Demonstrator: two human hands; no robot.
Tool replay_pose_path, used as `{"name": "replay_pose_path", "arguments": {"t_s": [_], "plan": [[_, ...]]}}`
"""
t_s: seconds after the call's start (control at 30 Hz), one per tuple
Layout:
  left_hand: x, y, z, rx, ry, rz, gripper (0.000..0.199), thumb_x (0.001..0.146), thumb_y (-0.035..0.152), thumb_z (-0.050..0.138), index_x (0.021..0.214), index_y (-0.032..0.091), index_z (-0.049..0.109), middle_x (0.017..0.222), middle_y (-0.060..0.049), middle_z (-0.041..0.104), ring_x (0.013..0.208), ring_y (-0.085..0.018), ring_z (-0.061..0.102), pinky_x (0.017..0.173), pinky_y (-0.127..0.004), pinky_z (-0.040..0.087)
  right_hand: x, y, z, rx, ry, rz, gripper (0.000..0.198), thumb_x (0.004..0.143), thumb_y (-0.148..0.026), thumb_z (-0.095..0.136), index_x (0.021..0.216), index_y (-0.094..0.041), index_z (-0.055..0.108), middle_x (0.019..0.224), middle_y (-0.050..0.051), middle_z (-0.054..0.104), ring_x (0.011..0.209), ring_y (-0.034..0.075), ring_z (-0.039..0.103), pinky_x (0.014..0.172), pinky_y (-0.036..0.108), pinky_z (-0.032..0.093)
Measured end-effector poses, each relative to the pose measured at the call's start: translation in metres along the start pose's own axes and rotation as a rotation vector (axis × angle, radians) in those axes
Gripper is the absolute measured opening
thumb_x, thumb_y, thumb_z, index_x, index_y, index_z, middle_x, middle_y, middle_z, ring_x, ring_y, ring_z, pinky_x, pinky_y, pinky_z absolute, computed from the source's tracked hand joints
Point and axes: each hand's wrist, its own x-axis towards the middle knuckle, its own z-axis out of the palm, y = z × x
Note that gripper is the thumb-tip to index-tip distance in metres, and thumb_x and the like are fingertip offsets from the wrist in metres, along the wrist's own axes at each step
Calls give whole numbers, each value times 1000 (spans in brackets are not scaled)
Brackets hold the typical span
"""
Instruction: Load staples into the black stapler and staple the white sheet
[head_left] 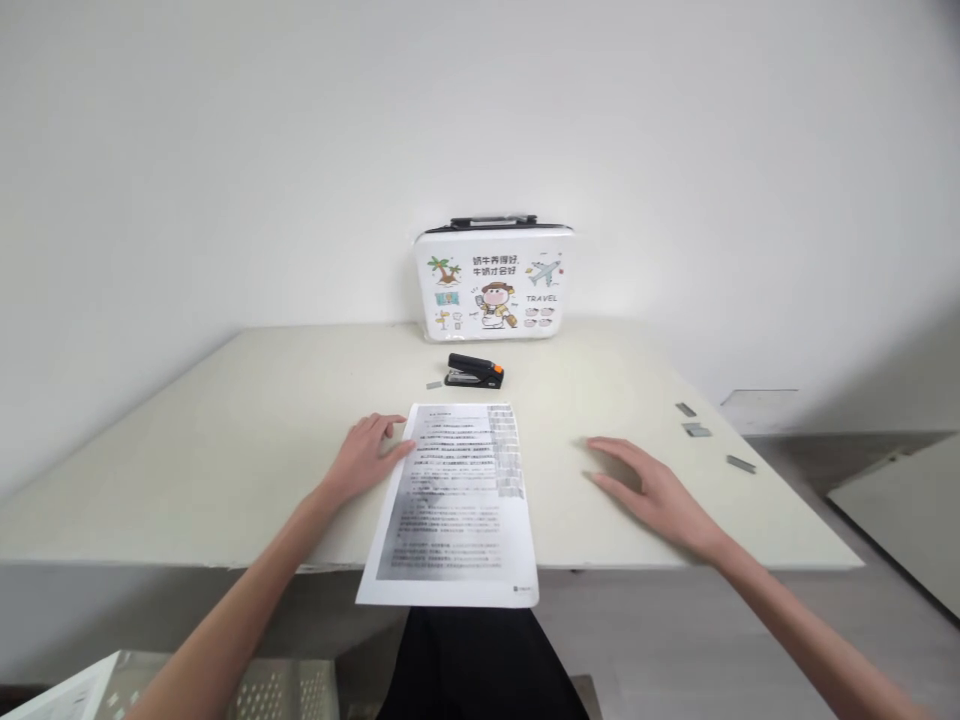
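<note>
A printed sheet of paper (457, 510) lies on the table, its lower end reaching past the front edge. My left hand (365, 455) rests at the sheet's left side, fingers apart, with the thumb at the paper's edge. On the right, my right hand (652, 490) is over the tabletop away from the paper, its thumb and fingers spread with nothing between them. Beyond the sheet's top edge sits a black stapler (474, 372) with an orange button. A small grey strip of staples (434, 385) lies just left of it.
A white case (495, 285) with cartoon prints and a black handle stands against the wall at the table's back. Several strips of staples (697, 430) lie near the right edge of the table (225, 450). Below left is a basket with holes (281, 690).
</note>
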Motion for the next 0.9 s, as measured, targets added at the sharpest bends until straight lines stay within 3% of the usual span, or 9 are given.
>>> {"name": "replay_pose_path", "arguments": {"t_s": [0.13, 0.5, 0.77, 0.9], "plan": [[-7, 10, -4, -73, -8, -1, 47, 94, 58, 56, 123, 22, 66, 99, -7, 68, 96, -28, 65, 94, -44, 50, -22, 2, -10, -1, 48, 8, 42, 100, -57, 61, 135, -36, 66, 149, 7, 64, 138, 35, 60, 111, 55, 54], [-28, 35, -17, -138, -24, -32, 53, 90, 64, 61, 122, 23, 67, 102, -7, 70, 99, -29, 67, 93, -43, 55, -17, -3, -10, 66, 130, -33, 32, 99, -51, 62, 124, -32, 71, 138, 7, 71, 130, 30, 65, 112, 49, 52], [-26, 40, -25, -216, -23, -220, 52, 88, 67, 58, 113, 25, 74, 99, -6, 77, 94, -29, 71, 89, -40, 56, -17, -5, -11, 65, 137, -34, 29, 100, -49, 60, 119, -30, 72, 129, 7, 75, 124, 29, 69, 109, 47, 53], [-27, 41, -26, -211, -22, -234, 51, 88, 67, 58, 109, 24, 76, 104, -6, 79, 96, -29, 71, 90, -40, 55, -18, -3, -10, 56, 138, -26, 28, 100, -47, 60, 119, -31, 72, 128, 6, 75, 122, 29, 69, 106, 46, 54]]}}
